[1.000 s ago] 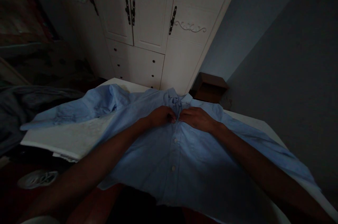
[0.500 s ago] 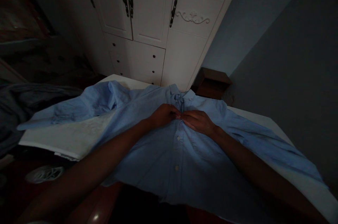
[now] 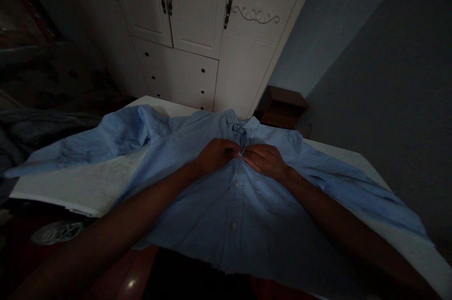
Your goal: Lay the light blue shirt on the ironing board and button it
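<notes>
A light blue button-up shirt (image 3: 226, 206) lies front up on a white table (image 3: 88, 187), collar at the far side and sleeves spread to both sides. My left hand (image 3: 215, 155) and my right hand (image 3: 265, 160) meet at the placket just below the collar. Each hand's fingers are pinched on the shirt's front edge, around a small white button. Further buttons show in a row down the shirt front toward me.
A white wardrobe (image 3: 197, 31) with dark handles and drawers stands behind the table. A brown wooden box (image 3: 282, 107) sits at its right, against the grey wall. Dark bedding (image 3: 38, 121) lies at the left, and a pale shoe (image 3: 56, 231) is on the floor.
The hands have stayed pinched together at the upper placket, with only small finger shifts. The view has drifted slightly, so the wardrobe sits higher in the picture.
</notes>
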Demonstrator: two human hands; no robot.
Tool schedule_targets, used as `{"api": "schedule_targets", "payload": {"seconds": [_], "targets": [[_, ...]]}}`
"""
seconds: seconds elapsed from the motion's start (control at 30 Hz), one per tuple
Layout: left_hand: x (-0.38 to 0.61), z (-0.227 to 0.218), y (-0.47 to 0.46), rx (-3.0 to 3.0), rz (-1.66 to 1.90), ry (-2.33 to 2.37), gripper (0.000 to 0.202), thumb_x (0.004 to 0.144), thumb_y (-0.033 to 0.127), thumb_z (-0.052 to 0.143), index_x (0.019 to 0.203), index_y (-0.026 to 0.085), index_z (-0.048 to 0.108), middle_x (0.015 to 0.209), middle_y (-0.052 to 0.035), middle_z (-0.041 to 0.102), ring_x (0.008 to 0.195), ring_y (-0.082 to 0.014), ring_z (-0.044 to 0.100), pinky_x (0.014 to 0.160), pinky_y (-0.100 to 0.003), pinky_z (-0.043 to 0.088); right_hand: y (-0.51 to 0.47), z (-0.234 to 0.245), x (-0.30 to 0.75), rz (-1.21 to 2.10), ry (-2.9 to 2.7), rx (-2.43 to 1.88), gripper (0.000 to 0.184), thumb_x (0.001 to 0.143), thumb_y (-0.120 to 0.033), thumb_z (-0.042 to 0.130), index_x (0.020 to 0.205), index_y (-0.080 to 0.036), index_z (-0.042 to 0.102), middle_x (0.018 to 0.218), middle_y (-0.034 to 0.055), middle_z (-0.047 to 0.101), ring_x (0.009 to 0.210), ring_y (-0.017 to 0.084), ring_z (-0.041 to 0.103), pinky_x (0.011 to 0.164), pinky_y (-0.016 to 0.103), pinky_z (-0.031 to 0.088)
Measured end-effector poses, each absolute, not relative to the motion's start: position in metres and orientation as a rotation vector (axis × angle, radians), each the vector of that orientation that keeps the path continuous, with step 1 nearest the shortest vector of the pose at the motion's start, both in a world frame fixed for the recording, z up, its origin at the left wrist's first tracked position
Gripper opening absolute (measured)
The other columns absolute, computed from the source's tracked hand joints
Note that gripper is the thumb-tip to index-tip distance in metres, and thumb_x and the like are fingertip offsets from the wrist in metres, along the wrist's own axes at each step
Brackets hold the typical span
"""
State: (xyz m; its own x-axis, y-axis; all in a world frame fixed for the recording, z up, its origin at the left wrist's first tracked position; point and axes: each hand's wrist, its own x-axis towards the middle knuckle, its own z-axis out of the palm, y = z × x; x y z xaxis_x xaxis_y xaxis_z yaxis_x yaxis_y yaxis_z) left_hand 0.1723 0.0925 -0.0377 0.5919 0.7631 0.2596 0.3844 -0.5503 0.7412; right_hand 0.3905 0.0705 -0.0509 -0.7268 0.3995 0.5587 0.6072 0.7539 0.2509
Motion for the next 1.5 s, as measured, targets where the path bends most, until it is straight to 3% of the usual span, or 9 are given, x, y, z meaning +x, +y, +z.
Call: {"api": "schedule_targets", "payload": {"seconds": [0.5,0.73,0.97,1.2,1.5], "targets": [[0.171,-0.044,0.090,1.966,0.874,0.972,0.013,0.075,0.019,0.069,0.088,0.018,0.072,0.087,-0.0016,0.075,0.081,-0.0142,0.070,0.079,-0.026,0.054,0.072,-0.048,0.388,-0.599,-2.432,-0.677,0.019,0.094,-0.021,0.054,0.080,-0.019,0.066,0.077,0.0041,0.068,0.070,0.015,0.061,0.066,0.028,0.050],[0.168,-0.033,0.083,1.986,0.845,0.961,0.016,0.080,0.021,0.059,0.090,0.018,0.072,0.087,-0.0023,0.075,0.081,-0.0152,0.070,0.079,-0.027,0.054,0.073,-0.049,0.390,-0.499,-2.460,-0.731,0.020,0.095,-0.024,0.050,0.098,-0.020,0.069,0.083,0.0060,0.068,0.075,0.017,0.061,0.068,0.030,0.050],[0.171,-0.027,0.069,2.052,0.741,1.016,0.045,0.071,0.032,0.074,0.112,0.019,0.060,0.091,-0.0040,0.075,0.082,-0.0189,0.070,0.077,-0.031,0.055,0.076,-0.049,0.388,-0.364,-2.505,-0.671,0.022,0.095,-0.025,0.049,0.102,-0.017,0.069,0.082,0.0082,0.064,0.074,0.019,0.058,0.066,0.032,0.050],[0.179,-0.032,0.061,2.141,0.786,1.185,0.031,0.075,0.018,0.066,0.105,0.020,0.060,0.092,-0.0023,0.074,0.084,-0.0184,0.070,0.080,-0.032,0.055,0.078,-0.051,0.387,-0.047,-2.448,-0.701,0.022,0.098,-0.026,0.047,0.106,-0.021,0.067,0.084,0.0062,0.062,0.077,0.018,0.058,0.068,0.032,0.050],[0.185,-0.039,0.057,2.150,0.868,1.208,0.026,0.079,0.017,0.060,0.104,0.021,0.064,0.093,-0.0019,0.075,0.085,-0.0170,0.071,0.084,-0.031,0.055,0.078,-0.052,0.389,0.204,-2.340,-0.724,0.019,0.097,-0.026,0.049,0.100,-0.022,0.067,0.085,0.0049,0.059,0.078,0.016,0.058,0.068,0.031,0.050]]}}
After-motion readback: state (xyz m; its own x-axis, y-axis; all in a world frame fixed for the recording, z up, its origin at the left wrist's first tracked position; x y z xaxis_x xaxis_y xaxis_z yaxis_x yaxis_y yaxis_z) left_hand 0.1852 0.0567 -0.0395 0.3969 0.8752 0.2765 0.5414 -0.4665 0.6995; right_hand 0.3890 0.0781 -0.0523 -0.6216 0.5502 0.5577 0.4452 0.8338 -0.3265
